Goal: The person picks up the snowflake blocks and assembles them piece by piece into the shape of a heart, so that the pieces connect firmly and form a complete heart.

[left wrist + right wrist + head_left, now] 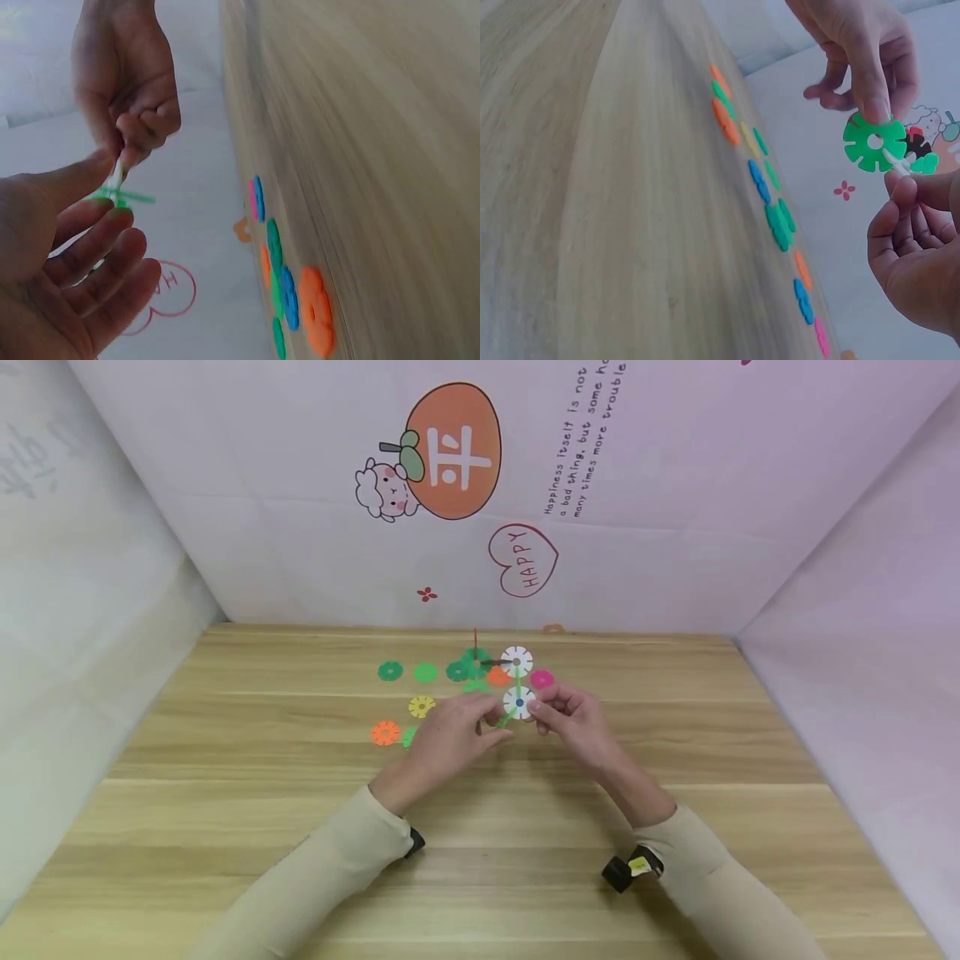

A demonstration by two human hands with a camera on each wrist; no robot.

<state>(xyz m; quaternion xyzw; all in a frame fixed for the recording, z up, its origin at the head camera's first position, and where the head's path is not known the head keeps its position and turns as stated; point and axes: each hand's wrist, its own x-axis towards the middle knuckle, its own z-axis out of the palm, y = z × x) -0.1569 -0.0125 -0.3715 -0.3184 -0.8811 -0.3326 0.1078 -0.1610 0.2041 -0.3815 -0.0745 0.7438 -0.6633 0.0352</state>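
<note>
Both hands meet over the table at a joined chain of slotted plastic discs. My right hand (pixel 581 727) pinches a white disc (pixel 516 713) between thumb and fingers. Thumb and forefinger of my left hand (pixel 446 739) pinch a green disc (pixel 853 148) that meets the white one at its edge; the left hand's other fingers are spread apart in the left wrist view. Farther along, another green disc, seen edge-on, links to a second white disc (pixel 527 653). A dark disc (pixel 915 147) belongs to the chain too, partly covered by the others.
Loose discs lie on the wooden table (pixel 480 877): orange (pixel 377 732), yellow (pixel 415 706), green (pixel 382 672), pink (pixel 545 679) and blue (pixel 758 182) among them. A printed white cloth (pixel 300 560) rises behind, and pale walls stand at both sides.
</note>
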